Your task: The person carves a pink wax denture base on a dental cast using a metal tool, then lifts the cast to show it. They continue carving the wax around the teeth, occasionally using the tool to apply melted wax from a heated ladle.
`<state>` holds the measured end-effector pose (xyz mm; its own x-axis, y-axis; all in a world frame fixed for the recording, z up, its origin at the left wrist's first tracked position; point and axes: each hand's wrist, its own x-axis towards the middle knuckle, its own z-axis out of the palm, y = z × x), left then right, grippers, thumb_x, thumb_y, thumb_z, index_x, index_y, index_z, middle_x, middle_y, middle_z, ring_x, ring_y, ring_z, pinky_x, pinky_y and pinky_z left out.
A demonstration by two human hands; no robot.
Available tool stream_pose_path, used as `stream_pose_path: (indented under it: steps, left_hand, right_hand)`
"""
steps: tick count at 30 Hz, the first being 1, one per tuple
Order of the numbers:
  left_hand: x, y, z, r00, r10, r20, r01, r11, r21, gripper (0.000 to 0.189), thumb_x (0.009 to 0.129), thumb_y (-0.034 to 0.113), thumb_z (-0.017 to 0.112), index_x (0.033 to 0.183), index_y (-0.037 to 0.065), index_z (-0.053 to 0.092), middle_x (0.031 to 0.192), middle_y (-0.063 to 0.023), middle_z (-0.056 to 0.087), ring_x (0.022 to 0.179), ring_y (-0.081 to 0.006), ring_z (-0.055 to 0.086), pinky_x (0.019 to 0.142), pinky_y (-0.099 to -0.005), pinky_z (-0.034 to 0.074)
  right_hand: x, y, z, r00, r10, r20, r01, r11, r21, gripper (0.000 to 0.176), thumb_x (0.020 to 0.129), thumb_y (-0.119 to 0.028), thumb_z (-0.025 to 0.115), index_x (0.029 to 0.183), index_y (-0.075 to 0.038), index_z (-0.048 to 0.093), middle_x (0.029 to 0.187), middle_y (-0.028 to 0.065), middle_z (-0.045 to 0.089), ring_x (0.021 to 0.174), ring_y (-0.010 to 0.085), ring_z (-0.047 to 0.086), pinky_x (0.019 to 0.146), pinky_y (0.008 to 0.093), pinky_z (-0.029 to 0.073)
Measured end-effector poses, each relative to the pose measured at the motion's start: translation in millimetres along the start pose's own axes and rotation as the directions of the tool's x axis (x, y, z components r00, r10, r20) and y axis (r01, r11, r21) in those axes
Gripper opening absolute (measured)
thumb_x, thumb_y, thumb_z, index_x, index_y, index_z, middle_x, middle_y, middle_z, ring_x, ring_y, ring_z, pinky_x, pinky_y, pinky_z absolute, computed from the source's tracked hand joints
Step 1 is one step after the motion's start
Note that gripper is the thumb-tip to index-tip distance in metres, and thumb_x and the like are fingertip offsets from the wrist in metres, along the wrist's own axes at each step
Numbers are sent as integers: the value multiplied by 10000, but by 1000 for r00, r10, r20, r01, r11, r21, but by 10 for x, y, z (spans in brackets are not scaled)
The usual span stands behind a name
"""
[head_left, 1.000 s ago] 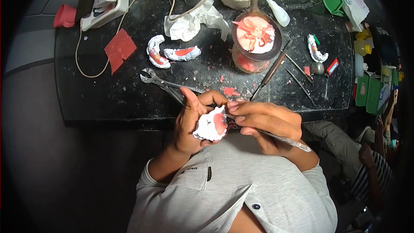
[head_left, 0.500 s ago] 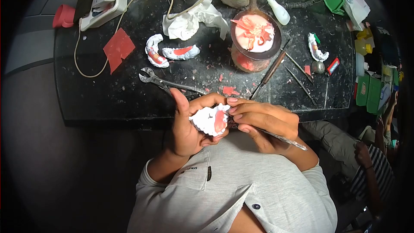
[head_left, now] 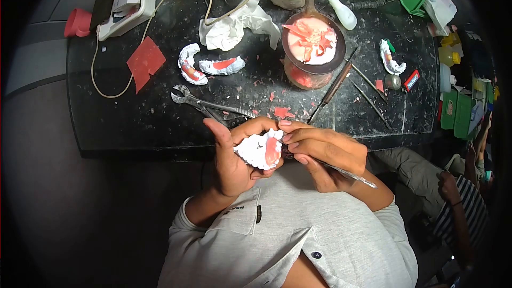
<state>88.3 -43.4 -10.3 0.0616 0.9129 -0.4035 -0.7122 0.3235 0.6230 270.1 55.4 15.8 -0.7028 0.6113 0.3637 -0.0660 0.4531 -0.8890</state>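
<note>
While one black table (head_left: 125,122) is spread with materials, its near side seems kept for two working hands. By the left hand (head_left: 232,162), curled with thumb raised, one white cast (head_left: 250,151) is cradled just off the near edge; by the right hand (head_left: 330,152), one slim metal tool (head_left: 349,174) is pinched like a pen, presumably for fine control, its tip hidden by fingers. Beyond them one pan (head_left: 342,56) is filled with white and pink material, perhaps kept central for easy reach. One pink sheet (head_left: 146,64) is laid apart at the left. The held cast's pink patch (head_left: 272,152) is faced toward the right hand, apparently for access. Three other casts (head_left: 222,65) are set down: two side by side, one at the right. Three thin instruments (head_left: 372,105), one wooden-handled, are laid aslant, likely within right-hand reach. Pink scraps (head_left: 281,112) are too scattered to be counted.
</note>
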Motion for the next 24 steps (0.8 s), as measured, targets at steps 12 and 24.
stream_pose_path:
  steps: [12, 24]
  left_hand:
    - [3, 15, -25, 999, -54, -7, 54, 999, -7, 1155, 895, 911, 62, 1034, -97, 607, 653, -113, 594, 394, -102, 377, 356, -249, 291]
    - [-7, 169, -96, 995, 80, 61, -100, 728, 678, 1193, 920, 856, 7, 1030, -93, 722, 936, -128, 745, 876, -161, 676, 840, -289, 512]
  right_hand:
    - [-108, 57, 50, 997, -81, 12, 82, 990, -119, 179, 869, 70, 744, 1041, 51, 697, 1042, 202, 730, 1036, 374, 753, 782, 388, 645]
    - [-138, 125, 1, 976, 111, -188, -51, 954, 295, 94, 978, -20, 672, 1018, 64, 658, 1045, 265, 737, 990, 335, 760, 860, 407, 617]
